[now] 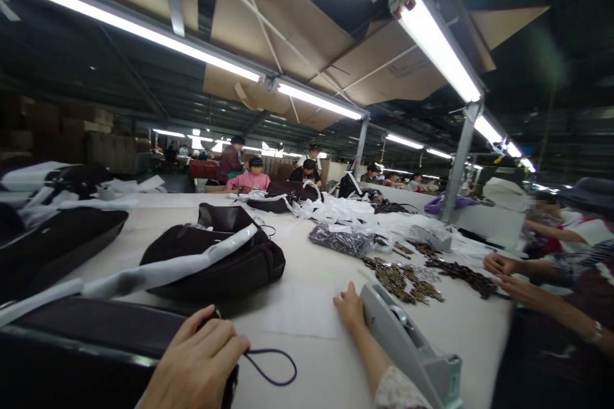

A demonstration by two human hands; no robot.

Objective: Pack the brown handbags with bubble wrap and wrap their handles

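My left hand [201,354] is closed over the end of a dark bag [91,348] at the lower left. From beneath its fingers a thin black cord loop [273,364] sticks out over the white table. My right hand [352,310] is at the front end of a grey tape dispenser [407,339], fingers bent; what they pinch, if anything, is too small to make out. Beyond my left hand sits another dark bag [215,262], with a white-wrapped strap [167,271] lying across it.
Metal hardware pieces [403,278] lie in a pile behind the dispenser, near a plastic bag of dark parts [340,239]. White wrapping strips [345,211] are heaped farther back. More dark bags [71,236] rest at left. At right, a co-worker's hands [515,278] hover by the table edge.
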